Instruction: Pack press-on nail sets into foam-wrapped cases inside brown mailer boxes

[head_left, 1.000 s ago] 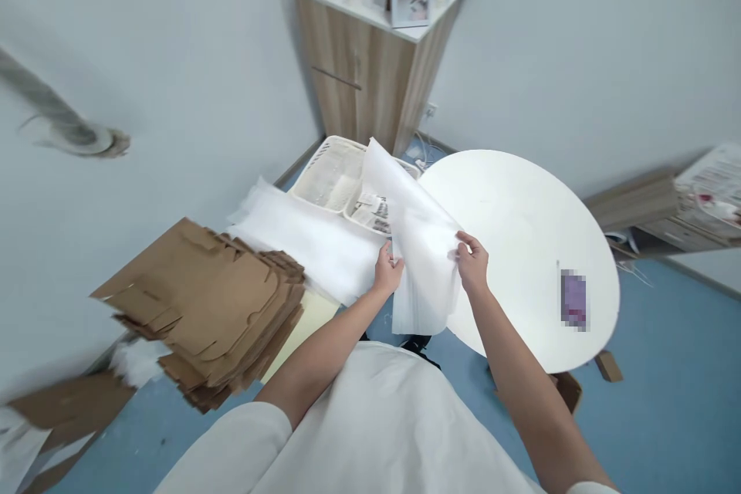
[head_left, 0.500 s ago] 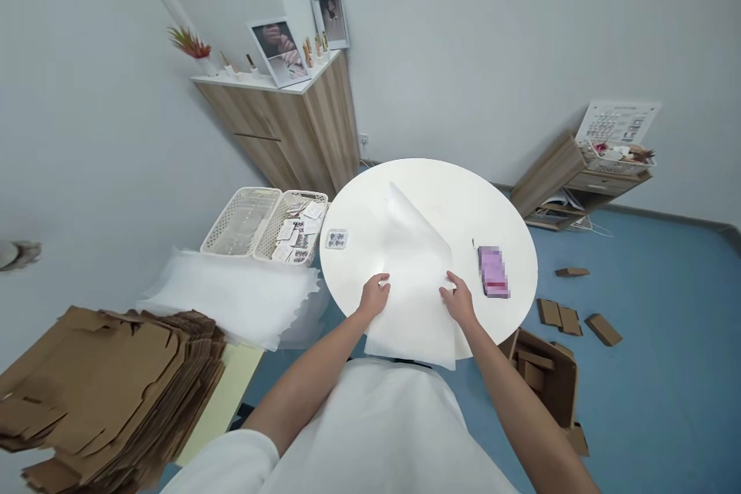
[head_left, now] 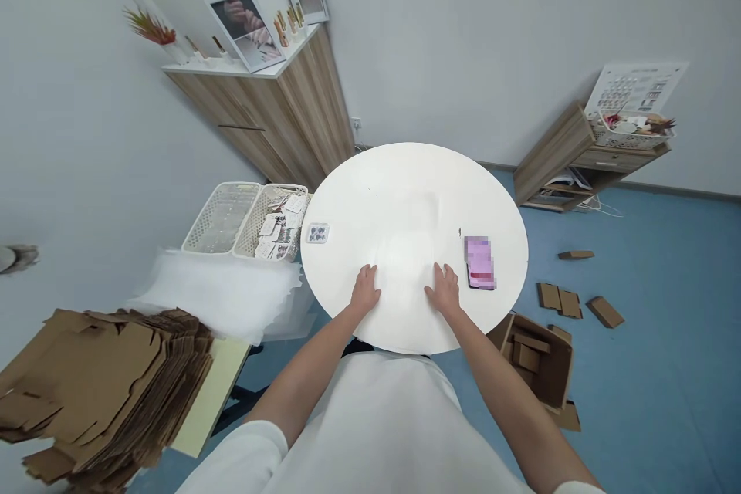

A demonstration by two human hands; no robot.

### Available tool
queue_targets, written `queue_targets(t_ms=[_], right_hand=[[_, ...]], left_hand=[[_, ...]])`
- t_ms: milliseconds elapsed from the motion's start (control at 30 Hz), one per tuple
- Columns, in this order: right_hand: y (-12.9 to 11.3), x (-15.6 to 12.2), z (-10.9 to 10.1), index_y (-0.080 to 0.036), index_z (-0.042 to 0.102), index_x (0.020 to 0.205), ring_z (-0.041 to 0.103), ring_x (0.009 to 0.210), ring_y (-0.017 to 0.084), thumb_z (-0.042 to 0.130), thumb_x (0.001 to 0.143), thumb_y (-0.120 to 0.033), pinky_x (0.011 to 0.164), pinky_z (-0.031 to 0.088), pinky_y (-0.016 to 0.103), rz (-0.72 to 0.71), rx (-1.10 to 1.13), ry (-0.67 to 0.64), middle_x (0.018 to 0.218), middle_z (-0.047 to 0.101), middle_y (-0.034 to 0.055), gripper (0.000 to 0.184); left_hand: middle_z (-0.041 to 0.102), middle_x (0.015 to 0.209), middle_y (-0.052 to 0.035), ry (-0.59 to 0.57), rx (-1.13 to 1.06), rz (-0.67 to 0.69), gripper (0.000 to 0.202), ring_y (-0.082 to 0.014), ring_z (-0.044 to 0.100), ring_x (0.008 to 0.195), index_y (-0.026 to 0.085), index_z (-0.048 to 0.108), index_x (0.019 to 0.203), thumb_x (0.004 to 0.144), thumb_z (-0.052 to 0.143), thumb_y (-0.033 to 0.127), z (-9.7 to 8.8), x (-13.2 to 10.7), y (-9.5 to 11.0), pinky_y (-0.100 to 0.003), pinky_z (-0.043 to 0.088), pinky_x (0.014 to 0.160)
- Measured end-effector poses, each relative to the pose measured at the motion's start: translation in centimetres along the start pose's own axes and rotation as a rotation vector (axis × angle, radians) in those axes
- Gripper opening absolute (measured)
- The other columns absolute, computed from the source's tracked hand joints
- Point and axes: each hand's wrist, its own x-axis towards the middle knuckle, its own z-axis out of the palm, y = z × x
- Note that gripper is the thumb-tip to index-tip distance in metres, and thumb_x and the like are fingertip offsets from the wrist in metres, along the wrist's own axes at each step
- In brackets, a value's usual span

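Note:
A thin, translucent white sheet lies flat on the round white table, its edges hard to make out against the tabletop. My left hand rests at the sheet's left side with the fingers stretched out. At its right side my right hand lies with the fingers spread. Right of that hand is a phone with a blurred pink screen, and a tiny dark item sits just above it. Toward the table's left edge is a small clear pack with dark pieces.
Left of the table stand white baskets, one with cards and packs, beside a stack of white sheets and flattened cardboard boxes. An open carton and several small boxes are on the floor at right. Wooden cabinets stand behind.
The sheet's far part, folded at a slant before, now lies flat. My hands have moved slightly away from me over the table, and the view has shifted.

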Motion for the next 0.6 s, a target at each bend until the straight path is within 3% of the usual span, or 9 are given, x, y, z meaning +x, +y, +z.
queue_targets(t_ms=[100,200,267,367,600], right_hand=[[0.1,-1.8,0.3,-0.017,0.029,0.130,0.024,0.125,0.027,0.042,0.077,-0.028,0.094,0.030,0.040,-0.095,-0.076,0.029,0.138,0.024,0.0116,0.055],[0.2,-3.9,1.2,-0.018,0.029,0.130,0.017,0.129,0.024,0.038,0.080,-0.031,0.100,0.020,0.040,-0.273,-0.127,-0.069,0.140,0.023,0.0090,0.053],[0.2,-4.6,1.8,-0.018,0.028,0.131,0.014,0.130,0.024,0.037,0.080,-0.033,0.101,0.016,0.043,-0.313,-0.152,-0.139,0.141,0.023,0.0091,0.053],[0.2,-4.1,2.2,-0.017,0.027,0.131,0.012,0.131,0.025,0.038,0.080,-0.034,0.101,0.012,0.046,-0.292,-0.125,-0.181,0.141,0.022,0.0105,0.055],[0.1,-1.0,1.4,-0.020,0.030,0.129,0.012,0.130,0.026,0.043,0.078,-0.031,0.101,0.008,0.050,-0.256,-0.067,-0.201,0.142,0.020,0.0101,0.053]], left_hand=[[0.027,0.137,-0.0114,0.030,0.172,0.106,0.055,-0.0281,0.029,0.122,0.018,0.035,0.126,0.073,0.049,0.021,0.2,-1.3,0.2,-0.042,0.032,0.094],[0.024,0.140,-0.0083,-0.059,0.274,0.306,0.052,-0.0269,0.020,0.128,0.021,0.034,0.127,0.077,0.045,0.030,0.4,-3.0,0.1,-0.045,0.022,0.099],[0.023,0.141,-0.0079,-0.112,0.304,0.355,0.054,-0.0273,0.015,0.129,0.021,0.032,0.129,0.078,0.044,0.034,0.5,-3.7,0.1,-0.047,0.017,0.100],[0.023,0.140,-0.0090,-0.154,0.267,0.320,0.055,-0.0289,0.011,0.130,0.022,0.031,0.129,0.078,0.044,0.034,0.4,-3.4,0.2,-0.050,0.013,0.100],[0.026,0.139,-0.0072,-0.171,0.011,0.222,0.054,-0.0299,0.009,0.130,0.026,0.038,0.125,0.073,0.054,0.029,0.1,-0.3,0.5,-0.049,0.007,0.103]])
